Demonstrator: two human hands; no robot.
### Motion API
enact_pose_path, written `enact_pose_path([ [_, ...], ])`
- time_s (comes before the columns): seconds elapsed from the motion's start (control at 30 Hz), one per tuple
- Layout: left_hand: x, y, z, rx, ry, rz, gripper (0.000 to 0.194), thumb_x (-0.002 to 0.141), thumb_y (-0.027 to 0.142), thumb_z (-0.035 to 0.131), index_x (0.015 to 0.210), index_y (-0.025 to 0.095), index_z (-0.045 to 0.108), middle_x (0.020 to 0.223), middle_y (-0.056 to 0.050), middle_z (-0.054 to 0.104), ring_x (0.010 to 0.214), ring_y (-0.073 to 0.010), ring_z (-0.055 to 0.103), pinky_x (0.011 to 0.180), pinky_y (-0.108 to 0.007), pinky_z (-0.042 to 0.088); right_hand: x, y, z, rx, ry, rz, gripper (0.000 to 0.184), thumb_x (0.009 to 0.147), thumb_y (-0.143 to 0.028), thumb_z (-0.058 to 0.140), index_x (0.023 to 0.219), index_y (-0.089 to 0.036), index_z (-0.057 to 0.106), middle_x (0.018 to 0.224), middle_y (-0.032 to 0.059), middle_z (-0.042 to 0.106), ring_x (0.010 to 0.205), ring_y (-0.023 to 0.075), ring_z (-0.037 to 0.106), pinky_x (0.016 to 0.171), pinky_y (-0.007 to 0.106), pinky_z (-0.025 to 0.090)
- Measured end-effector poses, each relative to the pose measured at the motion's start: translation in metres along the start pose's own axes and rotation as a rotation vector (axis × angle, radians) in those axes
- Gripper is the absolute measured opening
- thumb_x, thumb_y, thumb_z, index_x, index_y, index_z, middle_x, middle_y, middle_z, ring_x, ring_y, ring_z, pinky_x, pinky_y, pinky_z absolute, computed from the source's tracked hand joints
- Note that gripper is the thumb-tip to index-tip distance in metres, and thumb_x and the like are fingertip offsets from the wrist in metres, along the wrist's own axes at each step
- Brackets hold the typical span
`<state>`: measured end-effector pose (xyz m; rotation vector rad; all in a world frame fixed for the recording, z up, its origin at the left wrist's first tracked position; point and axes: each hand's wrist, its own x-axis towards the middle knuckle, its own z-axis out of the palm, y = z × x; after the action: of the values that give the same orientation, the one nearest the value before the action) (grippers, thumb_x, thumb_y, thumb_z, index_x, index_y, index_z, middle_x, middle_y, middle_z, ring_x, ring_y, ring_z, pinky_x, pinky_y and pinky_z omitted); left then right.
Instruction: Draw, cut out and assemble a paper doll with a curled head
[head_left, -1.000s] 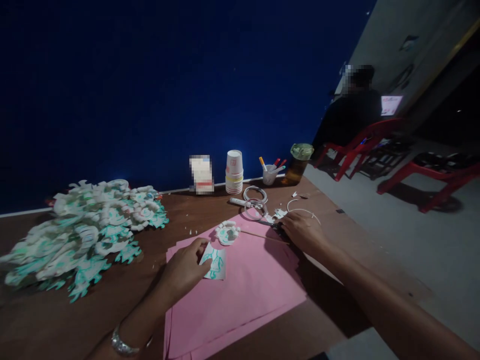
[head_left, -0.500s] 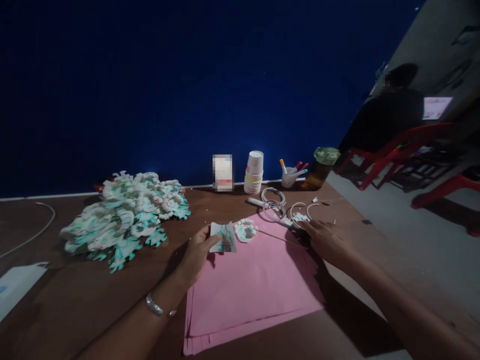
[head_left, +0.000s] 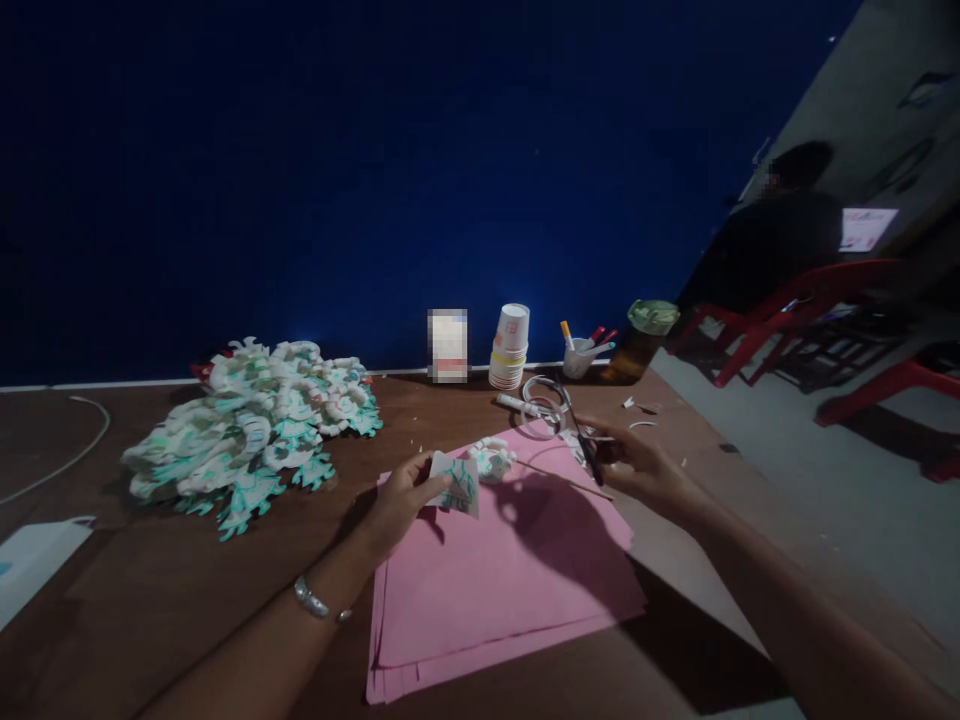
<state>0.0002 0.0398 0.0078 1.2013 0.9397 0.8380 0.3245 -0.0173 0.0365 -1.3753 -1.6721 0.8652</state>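
Note:
My left hand [head_left: 409, 497] pinches a small white paper piece [head_left: 459, 485] with green lines drawn on it, above the pink paper sheets [head_left: 517, 580]. My right hand [head_left: 634, 460] is closed around a long dark tool, which looks like a pair of scissors [head_left: 581, 435], raised at the right edge of the sheets. Between the hands, a white paper cutout with green edges [head_left: 493, 460] lies on the pink paper, beside a thin brown stick [head_left: 562, 477].
A heap of green-edged paper cutouts [head_left: 277, 420] covers the left of the table. Along the back stand stacked paper cups [head_left: 510, 345], a cup of markers [head_left: 577, 357] and a jar-like container [head_left: 652, 318]. Paper rings [head_left: 544, 400] lie near the cups. A person [head_left: 787, 230] sits at right.
My right hand has lifted off the scraps and now holds the dark scissors-like tool. My left hand has shifted slightly right and tilted the paper piece.

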Motion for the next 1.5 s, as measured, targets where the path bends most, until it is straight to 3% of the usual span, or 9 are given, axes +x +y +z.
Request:
enact_pose_path([
  [0.17, -0.001, 0.001, 0.002, 0.017, 0.037, -0.012, 0.032, 0.074, 0.036, 0.073, 0.096, 0.015, 0.063, 0.082, -0.002, 0.065, 0.065, -0.0139, 0.061, 0.048, -0.022, 0.052, 0.013, -0.013, 0.017, 0.427, -0.082, 0.134, 0.042, 0.071, -0.033, 0.075, 0.107, -0.015, 0.064, 0.089, 0.005, 0.066, 0.076, 0.0175, 0.063, 0.07, 0.03, 0.052],
  [0.3, -0.004, 0.003, 0.004, 0.066, 0.133, 0.002, 0.032, 0.078, 0.039, 0.069, 0.098, 0.017, 0.059, 0.08, 0.001, 0.062, 0.059, -0.0117, 0.059, 0.043, -0.019, 0.048, 0.016, -0.018, 0.043, 0.59, 0.036, 0.055, 0.039, 0.073, -0.032, 0.074, 0.105, -0.022, 0.054, 0.11, 0.0062, 0.063, 0.079, 0.0169, 0.064, 0.073, 0.031, 0.052],
  [0.4, -0.006, 0.006, 0.007, 0.089, 0.197, 0.05, 0.03, 0.08, 0.04, 0.064, 0.098, 0.017, 0.059, 0.073, 0.002, 0.06, 0.053, -0.0104, 0.055, 0.041, -0.017, 0.041, 0.015, -0.017, 0.063, 0.466, 0.037, 0.042, 0.036, 0.081, -0.04, 0.069, 0.107, -0.021, 0.055, 0.101, 0.0065, 0.062, 0.073, 0.0162, 0.061, 0.062, 0.028, 0.048],
  [0.5, -0.007, 0.007, 0.01, 0.085, 0.279, 0.111, 0.026, 0.078, 0.038, 0.065, 0.092, 0.017, 0.06, 0.066, 0.003, 0.057, 0.052, -0.01, 0.053, 0.041, -0.017, 0.037, 0.01, -0.018, 0.079, 0.218, -0.039, -0.016, 0.036, 0.083, -0.043, 0.069, 0.108, -0.019, 0.061, 0.095, 0.0048, 0.06, 0.079, 0.0178, 0.058, 0.067, 0.029, 0.047],
  [0.6, -0.007, 0.009, 0.012, 0.04, 0.327, 0.162, 0.023, 0.077, 0.036, 0.065, 0.089, 0.017, 0.06, 0.072, 0.002, 0.061, 0.059, -0.0116, 0.056, 0.05, -0.02, 0.046, 0.004, -0.023, 0.093, 0.037, -0.137, -0.132, 0.031, 0.087, -0.043, 0.065, 0.106, -0.019, 0.064, 0.105, 0.0068, 0.058, 0.088, 0.02, 0.057, 0.072, 0.029, 0.046],
  [0.73, -0.007, 0.012, 0.013, 0.004, 0.345, 0.184, 0.02, 0.078, 0.035, 0.063, 0.085, 0.018, 0.057, 0.074, 0.002, 0.063, 0.061, -0.0137, 0.06, 0.056, -0.024, 0.052, -0.003, -0.026, 0.108, -0.121, -0.248, -0.169, 0.027, 0.091, -0.043, 0.062, 0.085, -0.017, 0.063, 0.087, 0.004, 0.056, 0.078, 0.0187, 0.053, 0.069, 0.03, 0.041],
  [1.07, -0.009, 0.01, 0.017, 0.129, 0.294, 0.169, 0.02, 0.077, 0.035, 0.065, 0.084, 0.018, 0.056, 0.077, 0.0, 0.063, 0.062, -0.015, 0.063, 0.047, -0.022, 0.047, -0.002, -0.016, 0.106, -0.081, -0.335, -0.107, 0.03, 0.093, -0.042, 0.06, 0.077, -0.017, 0.058, 0.073, -0.0009, 0.053, 0.066, 0.014, 0.047, 0.061, 0.026, 0.035],
  [1.2, -0.009, 0.011, 0.019, 0.137, 0.238, 0.142, 0.02, 0.077, 0.032, 0.065, 0.089, 0.018, 0.058, 0.078, -0.001, 0.067, 0.063, -0.0164, 0.065, 0.052, -0.024, 0.05, -0.004, -0.015, 0.105, -0.063, -0.353, -0.096, 0.03, 0.094, -0.042, 0.06, 0.077, -0.018, 0.057, 0.074, -0.0013, 0.052, 0.067, 0.0136, 0.047, 0.061, 0.025, 0.034],
  [1.5, -0.007, 0.007, 0.015, 0.163, 0.221, 0.172, 0.02, 0.078, 0.029, 0.065, 0.094, 0.017, 0.063, 0.079, 0.0, 0.065, 0.065, -0.0133, 0.059, 0.058, -0.022, 0.048, -0.001, -0.013, 0.099, 0.018, -0.265, -0.088, 0.026, 0.091, -0.045, 0.064, 0.089, -0.019, 0.064, 0.081, 0.0003, 0.054, 0.075, 0.0165, 0.05, 0.066, 0.026, 0.038],
])
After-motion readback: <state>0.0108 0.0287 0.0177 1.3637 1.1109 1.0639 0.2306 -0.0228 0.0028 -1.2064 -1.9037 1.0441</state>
